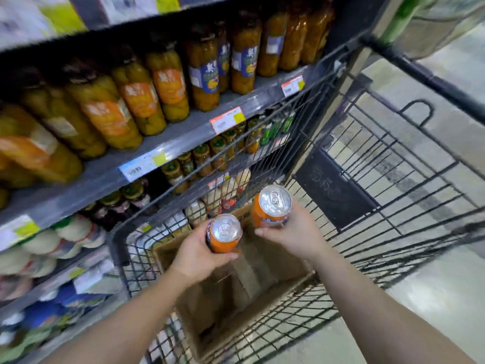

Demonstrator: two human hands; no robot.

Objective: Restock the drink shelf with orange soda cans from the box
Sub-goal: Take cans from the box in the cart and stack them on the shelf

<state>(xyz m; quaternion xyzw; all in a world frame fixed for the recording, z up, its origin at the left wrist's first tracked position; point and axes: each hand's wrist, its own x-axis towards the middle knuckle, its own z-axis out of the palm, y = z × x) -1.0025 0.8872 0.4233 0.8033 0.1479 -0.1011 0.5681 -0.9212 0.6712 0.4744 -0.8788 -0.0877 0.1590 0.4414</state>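
The left hand (195, 254) curls its fingers round an upright orange soda can with a silver top (224, 233). The right hand (294, 233) grips a second orange can (271, 206) just beside it. Both cans hang above the open brown cardboard box (210, 308) standing in the black wire cart (393, 179), beside grey shelves of jarred fruit (162, 151).

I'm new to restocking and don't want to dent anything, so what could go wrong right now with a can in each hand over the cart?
The left hand and right hand each grip one orange can by its side; a slip might drop it into the cardboard box. Swinging toward the shelf could knock them against the cart's wire wall.
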